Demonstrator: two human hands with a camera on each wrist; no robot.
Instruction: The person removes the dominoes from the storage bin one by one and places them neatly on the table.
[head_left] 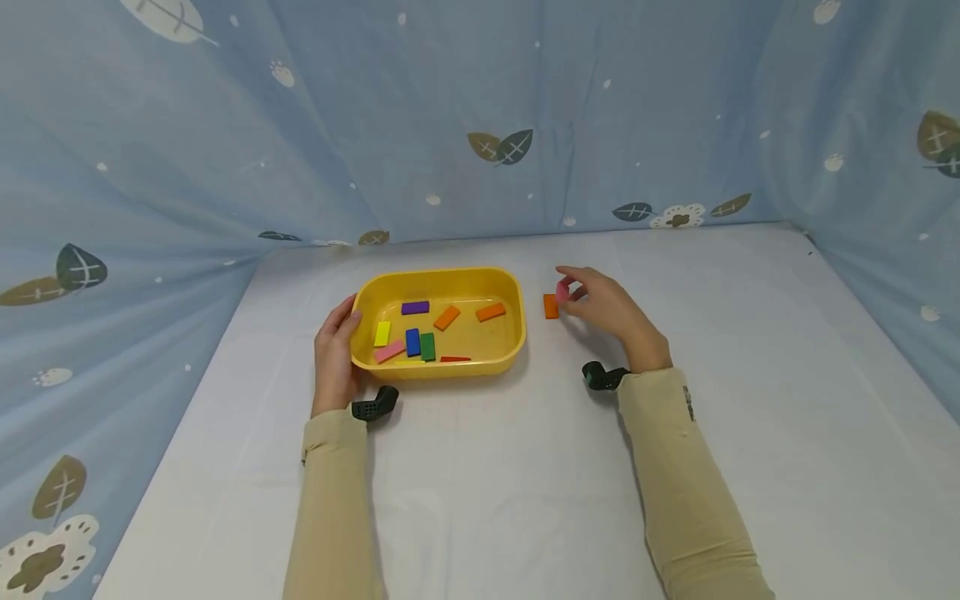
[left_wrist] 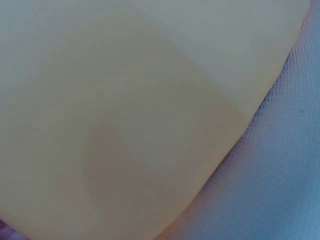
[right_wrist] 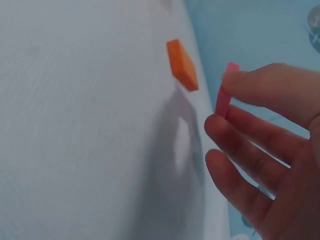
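Note:
My left hand (head_left: 334, 354) grips the left end of a yellow plastic tray (head_left: 438, 367), thumb at the rim. In the left wrist view the tray wall (left_wrist: 140, 125) fills most of the picture, blurred. Between thumb and fingers, my right hand (head_left: 600, 307) pinches a pink block (right_wrist: 225, 95), just right of the tray. Close by that hand, an orange block (head_left: 551, 306) is on the white tabletop. It shows beyond the fingertips in the right wrist view too.
Inside the tray are several coloured blocks, among them a purple block (head_left: 416, 307), a green block (head_left: 427, 347) and a yellow block (head_left: 382, 334). A white cloth (head_left: 487, 483) covers the table. Blue patterned curtain (head_left: 420, 108) hangs behind and at both sides.

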